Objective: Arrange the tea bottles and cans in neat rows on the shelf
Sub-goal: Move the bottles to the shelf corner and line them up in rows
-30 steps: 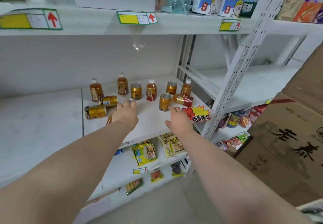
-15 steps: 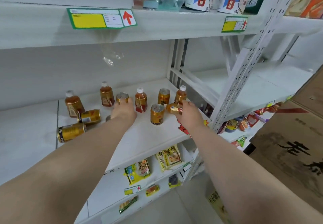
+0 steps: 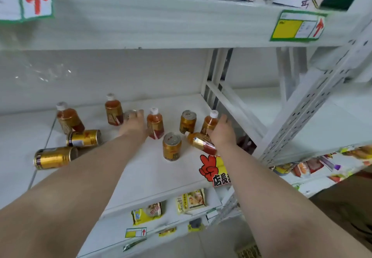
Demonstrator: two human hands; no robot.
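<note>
Amber tea bottles with white caps stand on the white shelf: one at the far left, one further back, one in the middle and one on the right. My left hand curls over a gold can between the back and middle bottles. My right hand lies over the base end of a tipped bottle, fingers up beside the right bottle. Two gold cans stand upright. Two more lie on their sides at the left.
A red promo tag hangs on the shelf's front edge. A perforated steel post rises at the right, with a bare neighbouring shelf behind it. The upper shelf overhangs closely. Snack packets lie on the lower shelves.
Both hands have reached deeper onto the shelf. My left hand went from the front area to the can at the back. My right hand came onto the tipped bottle. The view moved closer.
</note>
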